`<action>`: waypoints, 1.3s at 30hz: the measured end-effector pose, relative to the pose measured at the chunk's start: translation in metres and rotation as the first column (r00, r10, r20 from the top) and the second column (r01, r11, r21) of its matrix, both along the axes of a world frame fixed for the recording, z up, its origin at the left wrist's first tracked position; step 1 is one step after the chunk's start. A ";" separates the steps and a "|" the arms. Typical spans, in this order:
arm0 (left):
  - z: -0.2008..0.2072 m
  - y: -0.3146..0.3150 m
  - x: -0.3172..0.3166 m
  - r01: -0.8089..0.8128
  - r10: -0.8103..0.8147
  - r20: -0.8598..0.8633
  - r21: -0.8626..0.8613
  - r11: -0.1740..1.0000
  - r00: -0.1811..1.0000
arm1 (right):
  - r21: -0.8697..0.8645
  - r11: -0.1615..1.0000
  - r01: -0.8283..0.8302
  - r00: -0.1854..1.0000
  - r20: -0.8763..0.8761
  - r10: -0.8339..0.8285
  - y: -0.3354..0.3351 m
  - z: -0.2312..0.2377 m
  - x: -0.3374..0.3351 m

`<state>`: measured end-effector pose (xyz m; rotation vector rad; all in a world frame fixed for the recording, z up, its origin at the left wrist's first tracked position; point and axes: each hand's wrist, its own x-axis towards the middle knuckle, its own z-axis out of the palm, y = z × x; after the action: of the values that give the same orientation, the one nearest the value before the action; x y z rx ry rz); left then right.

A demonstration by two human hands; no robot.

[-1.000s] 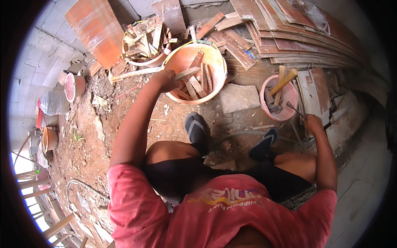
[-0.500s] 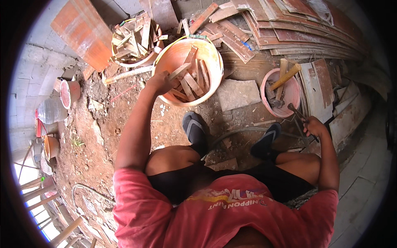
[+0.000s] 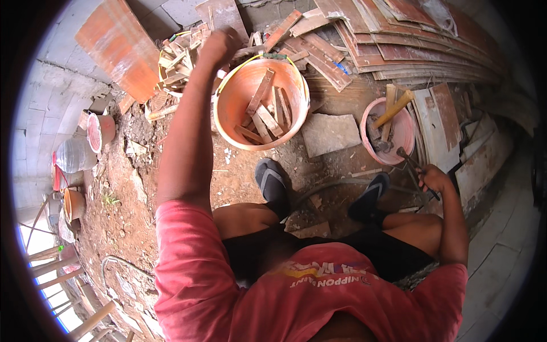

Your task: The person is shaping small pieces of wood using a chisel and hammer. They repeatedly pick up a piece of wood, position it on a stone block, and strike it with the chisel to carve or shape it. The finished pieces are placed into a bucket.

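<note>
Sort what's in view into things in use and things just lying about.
Apparently in use: dark tool in the right hand; wood scraps near the left hand; large orange bucket.

Seemingly lying about: stacked boards; clear plastic container; pale slab.

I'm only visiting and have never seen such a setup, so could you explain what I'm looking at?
There is no machine here, just a person working bare-handed. The view comes from the left of two wide cameras worn on the head, looking down, which bends straight edges. The right hand grips a dark tool near the pink bucket. The left hand is near the scraps; I can't tell whether it holds anything. Wood sits in the orange bucket, and a slab lies on the ground.
</note>
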<state>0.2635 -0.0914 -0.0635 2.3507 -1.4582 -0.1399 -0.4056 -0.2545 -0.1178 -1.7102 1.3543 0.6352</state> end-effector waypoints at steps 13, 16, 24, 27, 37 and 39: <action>-0.178 0.004 0.000 0.087 0.012 -0.190 0.505 0.859 0.982 | 0.101 0.994 0.039 0.999 -0.014 -0.038 0.009 0.007 0.022; -0.202 -0.005 -0.007 0.025 0.042 -0.129 0.482 0.876 0.991 | 0.113 0.992 0.050 0.998 0.023 -0.053 0.006 -0.006 0.015; -0.213 -0.007 -0.079 -0.141 0.243 -0.153 0.487 0.862 0.958 | 0.137 0.987 0.081 0.994 0.057 -0.089 0.007 -0.001 0.014; -0.204 -0.009 -0.094 -0.173 0.251 -0.124 0.442 0.880 0.960 | 0.120 0.992 0.043 0.998 0.038 -0.048 0.008 0.004 0.007; -0.143 -0.012 -0.102 -0.128 0.157 -0.149 0.185 0.974 0.976 | 0.084 0.996 0.019 0.999 0.029 -0.022 0.016 0.037 0.013; -0.101 -0.010 -0.096 -0.064 0.078 -0.152 0.097 0.993 0.985 | 0.068 0.997 -0.020 0.992 0.128 0.011 0.015 0.043 0.016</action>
<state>0.1674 -0.1013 -0.1641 2.4006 -1.3180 -0.3710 -0.3897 -0.2396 -0.0750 -1.6776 1.2172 0.5647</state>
